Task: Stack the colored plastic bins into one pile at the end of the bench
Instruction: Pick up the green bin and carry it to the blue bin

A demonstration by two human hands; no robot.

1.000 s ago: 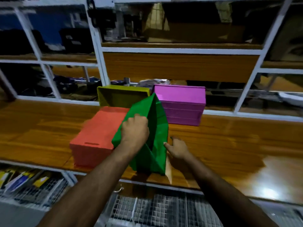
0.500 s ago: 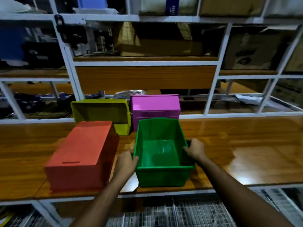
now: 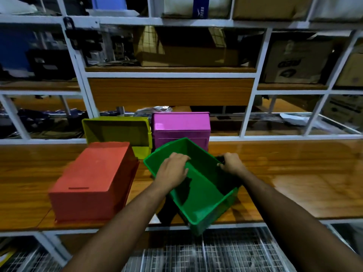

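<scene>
Rack (image 3: pixel 84 75): white metal frame, upper frame
Shelves: wood boards
Boxes (image 3: pixel 188 50): cardboard, top centre and right
Bench (image 3: pixel 294 173): glossy wood, mid frame
Grating (image 3: pixel 225 256): wire mesh, bottom
Light: dim

Premises present as a storeroom: white metal racking (image 3: pixel 249 107) holding cardboard cartons (image 3: pixel 188 54), fronted by a wooden bench (image 3: pixel 294 173).

The room is dim, the shelving (image 3: pixel 170 73) above the bench (image 3: pixel 294 173) sinking into murk. Soft glare pools on the bench's glossy wood to the right of the green bin (image 3: pixel 198 195), which casts a dark shadow beneath itself. The shelf frames bow outward toward the edges, and everything looks slightly soft, the orange bin (image 3: pixel 94 179) blurred along its edges.
</scene>
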